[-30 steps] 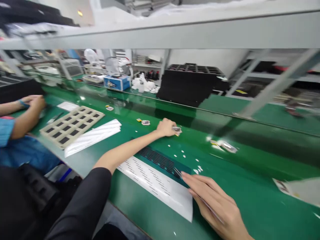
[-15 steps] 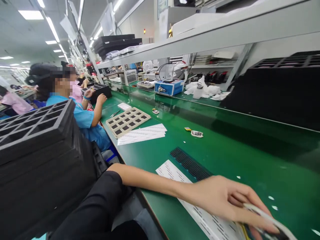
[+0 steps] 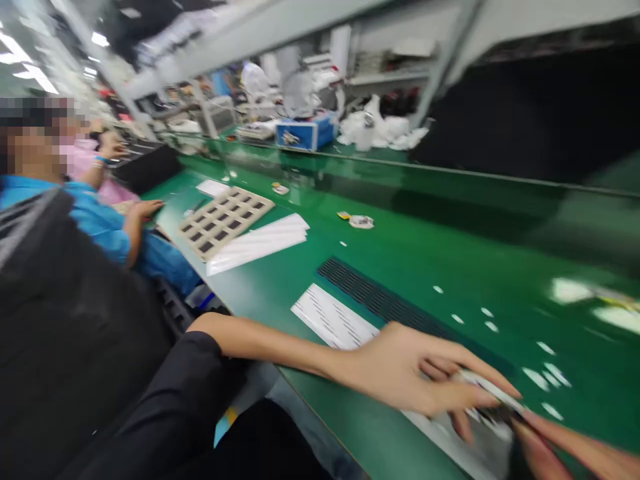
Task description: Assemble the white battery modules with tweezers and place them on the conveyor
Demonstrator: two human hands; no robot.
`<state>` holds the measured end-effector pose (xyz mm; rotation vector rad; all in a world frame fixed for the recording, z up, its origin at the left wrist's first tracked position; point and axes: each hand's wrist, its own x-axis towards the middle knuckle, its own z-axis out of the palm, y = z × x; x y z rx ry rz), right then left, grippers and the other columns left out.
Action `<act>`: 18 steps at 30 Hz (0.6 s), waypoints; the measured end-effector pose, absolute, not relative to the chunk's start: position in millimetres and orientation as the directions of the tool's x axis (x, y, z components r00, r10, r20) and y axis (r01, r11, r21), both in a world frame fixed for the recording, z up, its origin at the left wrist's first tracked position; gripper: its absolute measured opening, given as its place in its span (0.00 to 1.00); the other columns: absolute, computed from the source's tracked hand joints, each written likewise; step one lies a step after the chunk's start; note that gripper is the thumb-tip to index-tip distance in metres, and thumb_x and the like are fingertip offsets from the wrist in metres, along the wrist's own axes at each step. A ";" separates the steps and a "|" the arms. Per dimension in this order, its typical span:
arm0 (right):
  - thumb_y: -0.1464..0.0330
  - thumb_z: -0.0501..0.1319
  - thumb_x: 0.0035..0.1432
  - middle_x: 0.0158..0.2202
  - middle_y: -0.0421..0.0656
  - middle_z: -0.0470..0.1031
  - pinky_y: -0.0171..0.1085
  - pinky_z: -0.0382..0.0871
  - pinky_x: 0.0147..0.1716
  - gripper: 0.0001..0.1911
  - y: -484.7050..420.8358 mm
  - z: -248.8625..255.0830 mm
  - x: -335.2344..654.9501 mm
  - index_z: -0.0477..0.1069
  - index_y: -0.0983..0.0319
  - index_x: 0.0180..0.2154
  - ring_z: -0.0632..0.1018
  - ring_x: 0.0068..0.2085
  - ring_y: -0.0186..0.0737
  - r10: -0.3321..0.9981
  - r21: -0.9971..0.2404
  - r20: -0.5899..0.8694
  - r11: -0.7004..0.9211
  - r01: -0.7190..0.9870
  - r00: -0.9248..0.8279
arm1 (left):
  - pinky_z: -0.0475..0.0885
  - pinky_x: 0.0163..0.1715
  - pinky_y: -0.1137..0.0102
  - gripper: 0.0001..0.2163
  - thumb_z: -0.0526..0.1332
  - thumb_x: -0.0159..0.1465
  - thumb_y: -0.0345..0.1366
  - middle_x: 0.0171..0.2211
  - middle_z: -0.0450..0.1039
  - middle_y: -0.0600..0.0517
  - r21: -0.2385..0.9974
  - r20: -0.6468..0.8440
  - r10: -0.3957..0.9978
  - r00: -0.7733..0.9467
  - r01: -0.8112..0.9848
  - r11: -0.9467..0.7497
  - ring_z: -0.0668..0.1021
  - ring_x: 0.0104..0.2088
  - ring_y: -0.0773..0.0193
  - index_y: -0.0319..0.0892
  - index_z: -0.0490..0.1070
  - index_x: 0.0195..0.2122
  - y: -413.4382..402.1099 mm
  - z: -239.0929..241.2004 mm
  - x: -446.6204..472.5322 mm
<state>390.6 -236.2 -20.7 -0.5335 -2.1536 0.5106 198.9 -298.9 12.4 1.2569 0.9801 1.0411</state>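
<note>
My left hand [image 3: 425,370] is closed around the edge of a small white-rimmed electronic part [image 3: 487,393], which has a dark middle. From the lower right corner, my right hand [image 3: 565,443] meets the part's right end, its fingers pinched together. Blur hides what, if anything, lies between those fingers. Beneath my left hand and forearm runs a white sheet with rows of short dark marks [image 3: 335,317]. A dark slotted strip [image 3: 373,293] lies along the far side of that sheet.
Small white scraps [image 3: 536,379] dot the green bench [image 3: 400,260]. Another white part [image 3: 361,221] lies farther back. Left are white strips [image 3: 260,243] and a beige tray [image 3: 225,220]. Black foam trays [image 3: 75,320] rise at the near left. A co-worker [image 3: 95,213] sits beyond.
The view has swung right and down. My right hand has come into sight at the part in my left hand. More scraps and a blurred white part now show at right.
</note>
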 end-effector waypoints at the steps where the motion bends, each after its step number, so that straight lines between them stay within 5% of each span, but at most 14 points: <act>1: 0.56 0.61 0.71 0.34 0.42 0.82 0.41 0.69 0.15 0.13 -243.7 -12.5 403.0 0.82 0.48 0.51 0.83 0.28 0.47 0.578 -0.521 0.605 0.808 0.277 -0.548 | 0.81 0.31 0.72 0.22 0.64 0.70 0.43 0.31 0.82 0.46 0.996 -0.025 0.970 0.241 -0.074 0.044 0.87 0.33 0.57 0.31 0.77 0.58 -300.9 17.1 200.3; 5: 0.77 0.62 0.67 0.38 0.42 0.84 0.32 0.68 0.20 0.15 -264.4 10.5 417.3 0.77 0.57 0.51 0.83 0.29 0.35 0.480 -0.277 0.675 0.869 0.411 -0.560 | 0.82 0.31 0.73 0.14 0.66 0.67 0.37 0.34 0.85 0.44 0.996 -0.055 0.987 0.152 -0.055 0.064 0.87 0.28 0.60 0.33 0.79 0.49 -300.0 28.5 200.6; 18: 0.80 0.61 0.68 0.40 0.41 0.84 0.31 0.68 0.25 0.12 -265.6 3.7 408.3 0.74 0.62 0.49 0.84 0.36 0.33 0.513 -0.350 0.662 0.856 0.380 -0.546 | 0.81 0.23 0.77 0.09 0.66 0.66 0.33 0.32 0.86 0.51 0.992 -0.016 0.999 0.043 0.127 0.010 0.87 0.26 0.59 0.38 0.81 0.44 -303.7 31.7 204.7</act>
